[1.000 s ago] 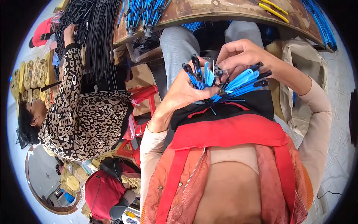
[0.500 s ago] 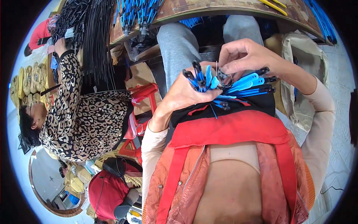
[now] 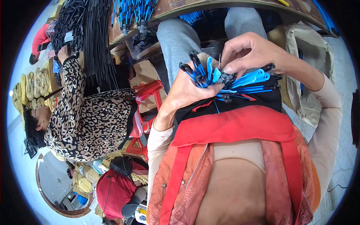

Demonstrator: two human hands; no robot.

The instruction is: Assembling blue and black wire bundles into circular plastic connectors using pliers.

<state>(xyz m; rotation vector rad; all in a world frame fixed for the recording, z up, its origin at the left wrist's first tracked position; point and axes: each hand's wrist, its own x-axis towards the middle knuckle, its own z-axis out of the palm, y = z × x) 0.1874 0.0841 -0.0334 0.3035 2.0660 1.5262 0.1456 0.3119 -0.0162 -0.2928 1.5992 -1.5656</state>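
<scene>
**Two hands, one bunch of blue clips**

Near the body, above the red apron (image 3: 232, 125), the left hand (image 3: 187, 93) grips a bunch of blue clips (image 3: 240, 80). The clips fan out to the right, long ways across the lap. The right hand (image 3: 251, 52) comes from above. Its fingertips (image 3: 228, 69) pinch shut on one small black part (image 3: 227, 77) right at the bunch, so it is the nearer hand to that part. I cannot count the clips; there are many. Farther off, more blue clips (image 3: 131, 13) and black wires (image 3: 97, 41) hang from a bench (image 3: 210, 5). One other person in a spotted top (image 3: 93, 120) sits to the left.
</scene>
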